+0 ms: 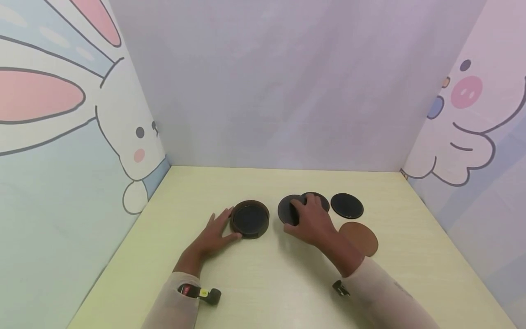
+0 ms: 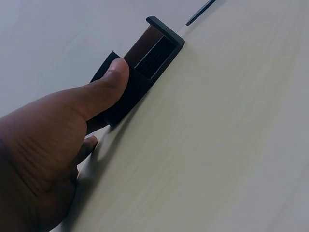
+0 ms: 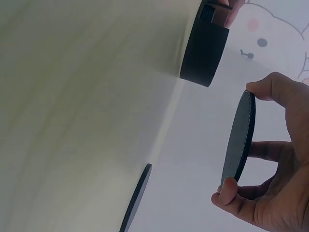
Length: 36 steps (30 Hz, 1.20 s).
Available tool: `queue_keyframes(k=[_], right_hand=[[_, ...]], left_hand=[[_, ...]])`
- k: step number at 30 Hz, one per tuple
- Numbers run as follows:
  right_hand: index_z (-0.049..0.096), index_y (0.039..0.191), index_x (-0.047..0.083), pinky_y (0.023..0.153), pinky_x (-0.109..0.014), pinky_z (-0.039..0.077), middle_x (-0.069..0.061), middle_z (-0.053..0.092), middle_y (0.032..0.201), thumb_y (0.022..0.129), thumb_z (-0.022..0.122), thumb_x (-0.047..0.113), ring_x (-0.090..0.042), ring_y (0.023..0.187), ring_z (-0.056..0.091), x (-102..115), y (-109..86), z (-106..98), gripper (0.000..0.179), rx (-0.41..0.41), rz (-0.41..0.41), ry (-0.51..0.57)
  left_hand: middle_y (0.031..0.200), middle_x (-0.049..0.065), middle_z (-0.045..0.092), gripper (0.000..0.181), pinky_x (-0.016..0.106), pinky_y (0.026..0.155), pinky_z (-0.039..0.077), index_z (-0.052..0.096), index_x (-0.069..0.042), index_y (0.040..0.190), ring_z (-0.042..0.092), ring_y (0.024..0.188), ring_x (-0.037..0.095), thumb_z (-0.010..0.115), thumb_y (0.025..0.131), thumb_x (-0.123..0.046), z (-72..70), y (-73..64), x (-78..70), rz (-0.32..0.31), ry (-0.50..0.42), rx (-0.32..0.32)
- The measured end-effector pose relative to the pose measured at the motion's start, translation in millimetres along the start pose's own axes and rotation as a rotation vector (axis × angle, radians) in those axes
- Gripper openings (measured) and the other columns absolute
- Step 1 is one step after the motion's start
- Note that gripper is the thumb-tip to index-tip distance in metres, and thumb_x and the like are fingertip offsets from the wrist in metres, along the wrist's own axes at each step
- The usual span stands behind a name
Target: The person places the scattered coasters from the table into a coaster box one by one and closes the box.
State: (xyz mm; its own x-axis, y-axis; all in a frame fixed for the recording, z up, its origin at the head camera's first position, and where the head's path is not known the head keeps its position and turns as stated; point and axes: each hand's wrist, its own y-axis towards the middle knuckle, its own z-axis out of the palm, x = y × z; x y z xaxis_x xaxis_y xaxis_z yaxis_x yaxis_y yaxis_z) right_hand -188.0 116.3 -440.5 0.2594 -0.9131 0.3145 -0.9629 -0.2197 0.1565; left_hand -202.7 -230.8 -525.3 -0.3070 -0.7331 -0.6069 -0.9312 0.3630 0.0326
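My left hand (image 1: 210,238) holds a round, dark coaster holder (image 1: 251,236) on the table, its thumb at the near side and fingers along the left. In the left wrist view, the thumb presses the outer wall of the holder (image 2: 135,89) beside a slot showing stacked edges. Between thumb and fingers, my right hand (image 1: 311,224) grips a black round coaster (image 1: 286,210) by its rim. The right wrist view shows this coaster (image 3: 239,137) tilted and raised off the table. Another black coaster (image 1: 323,201) lies partly hidden behind the right hand.
A black coaster (image 1: 347,205) lies farther right on the pale table (image 1: 263,283). Nearer, a brown round coaster (image 1: 363,237) is partly covered by the right forearm. A grey wall (image 1: 287,91) stands behind, with cartoon-printed panels at both sides.
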Motion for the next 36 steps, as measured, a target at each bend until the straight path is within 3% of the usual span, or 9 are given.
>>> queue_keyframes(k=[11, 20, 36], right_hand=[[0.061, 0.154, 0.015, 0.091, -0.063, 0.064, -0.029, 0.049, 0.155, 0.088, 0.074, 0.049, -0.045, 0.141, 0.050, 16.6, 7.8, 1.2, 0.076, 0.049, -0.045, -0.023], [0.065, 0.150, 0.015, 0.084, -0.054, 0.065, -0.026, 0.054, 0.146, 0.088, 0.077, 0.051, -0.039, 0.130, 0.053, 27.1, 12.4, 7.2, 0.072, 0.030, -0.088, -0.011], [0.069, 0.148, 0.017, 0.084, -0.051, 0.065, -0.022, 0.057, 0.143, 0.087, 0.076, 0.049, -0.035, 0.127, 0.056, 49.2, 25.3, 19.5, 0.069, 0.067, -0.134, -0.022]], left_hand=[[0.182, 0.013, 0.027, 0.100, 0.061, 0.142, -0.001, 0.023, -0.016, 0.176, 0.018, 0.172, 0.038, 0.073, 0.101, -0.057, 0.6, 0.9, 0.9, 0.003, 0.005, 0.001], [0.182, 0.012, 0.025, 0.101, 0.062, 0.142, -0.003, 0.021, -0.019, 0.177, 0.016, 0.172, 0.038, 0.072, 0.100, -0.060, 0.7, 0.5, 0.2, -0.009, 0.001, 0.010], [0.183, 0.010, 0.023, 0.102, 0.063, 0.141, -0.001, 0.018, -0.025, 0.177, 0.011, 0.173, 0.039, 0.068, 0.099, -0.068, 0.8, -1.9, -0.7, -0.043, -0.010, 0.011]])
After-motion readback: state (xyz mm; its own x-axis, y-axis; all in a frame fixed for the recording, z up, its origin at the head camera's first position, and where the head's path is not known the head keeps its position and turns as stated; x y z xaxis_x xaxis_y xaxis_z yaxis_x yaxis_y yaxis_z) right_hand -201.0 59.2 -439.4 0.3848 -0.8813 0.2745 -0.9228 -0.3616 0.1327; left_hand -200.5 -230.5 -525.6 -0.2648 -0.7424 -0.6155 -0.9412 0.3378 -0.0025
